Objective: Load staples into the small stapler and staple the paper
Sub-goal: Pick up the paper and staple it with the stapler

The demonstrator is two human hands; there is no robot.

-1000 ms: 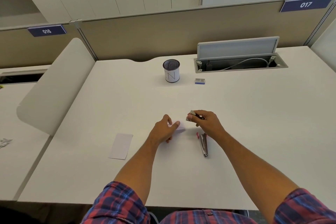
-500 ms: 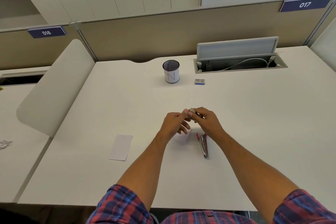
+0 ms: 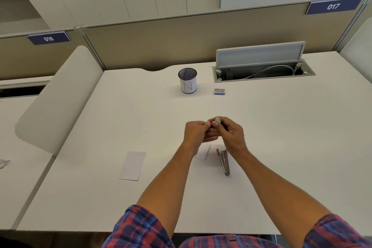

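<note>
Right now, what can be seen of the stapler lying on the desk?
The stapler is small and slim, grey metal with a red or pink part at its far end. It lies on the white desk, swung open nearly flat, long axis running roughly toward and away from the person. Neither hand touches it; the right wrist hides its far tip. A small paper slip lies just left, apart from it.

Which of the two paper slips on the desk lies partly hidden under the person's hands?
The smaller slip beside the open stapler; the left hand overlaps it. The longer slip lies apart, fully visible.
</note>
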